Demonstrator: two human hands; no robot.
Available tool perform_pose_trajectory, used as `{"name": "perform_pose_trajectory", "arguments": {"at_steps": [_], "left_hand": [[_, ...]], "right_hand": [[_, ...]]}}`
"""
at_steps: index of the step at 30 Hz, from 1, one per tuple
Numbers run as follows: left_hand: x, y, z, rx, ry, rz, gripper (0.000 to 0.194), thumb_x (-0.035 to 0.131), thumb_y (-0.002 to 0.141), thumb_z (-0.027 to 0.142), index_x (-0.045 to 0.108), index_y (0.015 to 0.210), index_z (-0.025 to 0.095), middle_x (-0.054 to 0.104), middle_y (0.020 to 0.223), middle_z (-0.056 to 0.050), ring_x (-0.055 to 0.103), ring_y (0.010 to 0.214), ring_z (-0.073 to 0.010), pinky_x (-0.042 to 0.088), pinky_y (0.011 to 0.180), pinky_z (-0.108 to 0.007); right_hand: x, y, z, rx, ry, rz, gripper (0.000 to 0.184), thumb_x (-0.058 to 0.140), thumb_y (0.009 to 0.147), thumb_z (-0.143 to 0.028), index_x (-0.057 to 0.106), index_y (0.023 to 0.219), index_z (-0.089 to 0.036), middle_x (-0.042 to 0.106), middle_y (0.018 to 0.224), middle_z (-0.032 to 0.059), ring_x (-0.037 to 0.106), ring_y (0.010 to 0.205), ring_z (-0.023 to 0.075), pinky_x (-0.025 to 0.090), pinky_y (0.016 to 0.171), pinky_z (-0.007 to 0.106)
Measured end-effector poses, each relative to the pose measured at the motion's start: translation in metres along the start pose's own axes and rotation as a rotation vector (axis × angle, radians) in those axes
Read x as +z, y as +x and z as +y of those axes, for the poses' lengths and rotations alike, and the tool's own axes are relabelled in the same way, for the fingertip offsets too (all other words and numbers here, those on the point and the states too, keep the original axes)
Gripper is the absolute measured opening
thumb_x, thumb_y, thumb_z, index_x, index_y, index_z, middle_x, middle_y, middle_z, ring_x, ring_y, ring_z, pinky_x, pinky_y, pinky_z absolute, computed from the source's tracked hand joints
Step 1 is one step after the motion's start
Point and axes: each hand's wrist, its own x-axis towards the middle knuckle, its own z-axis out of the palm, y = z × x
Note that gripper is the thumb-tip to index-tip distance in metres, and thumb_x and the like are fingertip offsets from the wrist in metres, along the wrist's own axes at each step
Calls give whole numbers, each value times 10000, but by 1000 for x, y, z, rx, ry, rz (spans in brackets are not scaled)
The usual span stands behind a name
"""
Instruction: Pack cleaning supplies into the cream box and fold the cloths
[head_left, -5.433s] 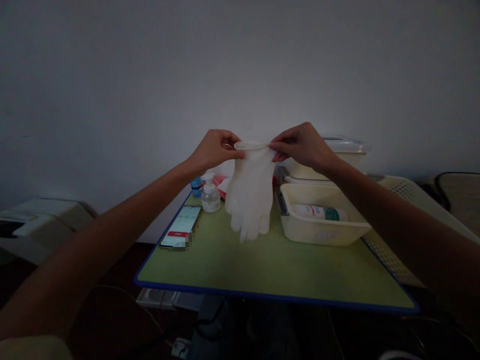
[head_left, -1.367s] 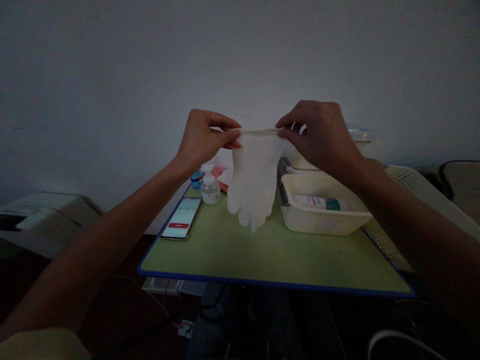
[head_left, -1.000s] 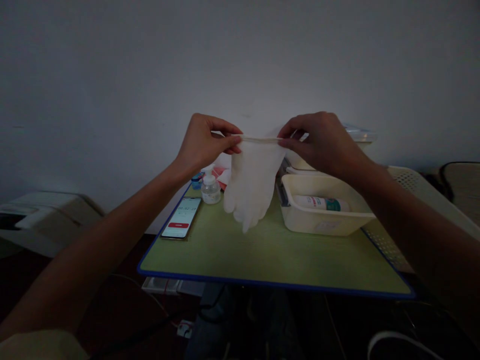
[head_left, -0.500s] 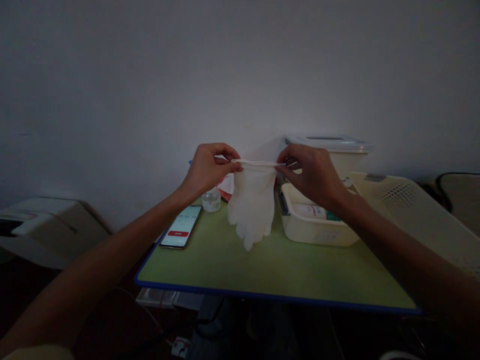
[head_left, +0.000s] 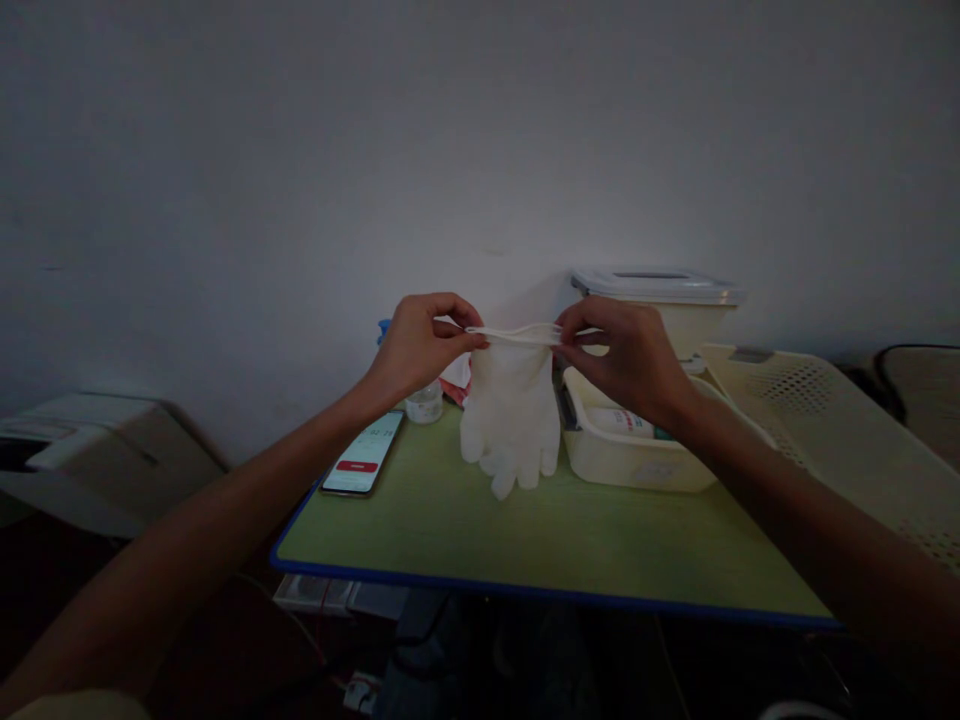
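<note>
White disposable gloves [head_left: 511,400] hang fingers down above the green table [head_left: 480,545], their cuff stretched level between my hands. They seem to be two, one over the other, though I cannot tell for sure. My left hand [head_left: 429,338] pinches the left end of the cuff between thumb and fingers. The right end is pinched by my right hand [head_left: 619,350] in the same way. Between the two hands the cuff rim gapes slightly.
On the table's left lies a phone [head_left: 363,455] with a lit screen, beside a small clear jar [head_left: 425,402]. A cream basket [head_left: 645,462] holding a white bottle stands right. Behind it is a lidded bin [head_left: 660,290]; a larger perforated basket [head_left: 810,400] sits further right.
The cuff rim has parted a little, and the glove fingers have swung slightly right and spread. Both hands have dropped slightly and keep their pinch.
</note>
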Motion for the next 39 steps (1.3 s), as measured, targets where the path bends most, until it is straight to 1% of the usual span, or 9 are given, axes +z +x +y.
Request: {"name": "perform_pose_trajectory", "arguments": {"at_steps": [10, 15, 19, 22, 26, 29, 31, 36, 39], "left_hand": [[0, 1, -6, 15, -14, -11, 150, 713, 562, 169, 588, 639, 137, 628, 606, 1, 610, 557, -115, 442, 483, -176], [-1, 0, -4, 19, 9, -14, 141, 711, 554, 154, 593, 625, 127, 625, 599, 4, 601, 545, -106, 443, 493, -173], [-1, -1, -5, 22, 28, -17, 127, 707, 555, 142, 602, 625, 126, 623, 595, 7, 599, 540, -105, 449, 503, -176], [-1, -1, -7, 31, 38, -22, 123, 708, 555, 145, 608, 624, 124, 624, 601, 3, 601, 545, -109, 458, 514, -185], [0, -1, -10, 39, 50, -26, 119, 709, 558, 149, 614, 624, 122, 627, 606, -4, 604, 556, -117, 461, 518, -194], [0, -2, -12, 29, 55, -33, 115, 706, 558, 151, 614, 622, 124, 626, 598, -4, 604, 556, -119, 454, 506, -190], [0, -2, -13, 22, 56, -39, 116, 704, 557, 153, 613, 621, 123, 624, 591, -3, 603, 552, -118, 450, 498, -186], [1, -2, -13, 17, 52, -45, 115, 706, 549, 144, 617, 620, 125, 622, 585, 2, 603, 548, -114, 448, 497, -178], [2, -4, -12, 12, 54, -58, 112, 703, 555, 149, 623, 631, 126, 628, 600, -1, 606, 554, -119, 452, 499, -185]], "right_hand": [[-2, 2, 0, 26, -40, -17, 63, 597, 696, -159, 547, 657, -158, 572, 651, 27, 555, 586, 150, 486, 579, 311], [0, 3, 0, 14, -86, -82, 55, 565, 691, -93, 572, 705, -146, 580, 683, 39, 558, 600, 152, 454, 576, 288], [3, 4, 0, -10, -141, -116, 124, 530, 707, -66, 616, 756, -142, 599, 719, 53, 557, 627, 156, 429, 595, 279], [4, 5, 0, -41, -242, -159, 191, 505, 718, -54, 657, 798, -138, 605, 709, 61, 540, 618, 153, 402, 595, 274], [6, 6, 2, -78, -357, -254, 225, 471, 738, -62, 682, 738, -141, 595, 669, 66, 518, 603, 152, 373, 577, 268], [7, 5, 4, -82, -320, -284, 215, 472, 736, -69, 670, 703, -146, 584, 668, 57, 514, 598, 143, 380, 576, 257], [7, 5, 5, -77, -280, -286, 192, 487, 731, -77, 666, 731, -145, 581, 692, 58, 517, 609, 143, 393, 587, 257], [8, 7, 10, -87, -159, -284, 163, 579, 690, -122, 638, 841, -135, 593, 954, 115, 558, 759, 181, 435, 675, 297], [10, 8, 12, -84, -96, -339, 175, 598, 689, -138, 619, 862, -154, 616, 946, 91, 562, 763, 177, 437, 693, 301]]}}
